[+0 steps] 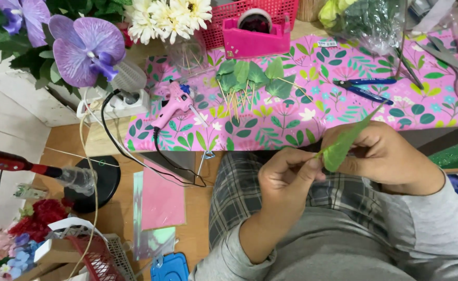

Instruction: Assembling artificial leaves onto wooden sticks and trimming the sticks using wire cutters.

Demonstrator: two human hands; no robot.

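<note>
pinching a long green fabric leaf (343, 145) between them, the left hand (286, 179) and right hand (382, 156) are closed on it above the lap, just short of the desk's (291, 125) near edge. it is judged light, thin and floppy, best held at its stem end. more leaves on wooden picks (247, 83) lie mid-desk beside a pink glue gun (174, 104).

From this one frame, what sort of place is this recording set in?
Probably a home craft corner for making artificial flowers: a pink glue gun, leaves on sticks on a floral cloth, and both hands folding a green leaf.
</note>
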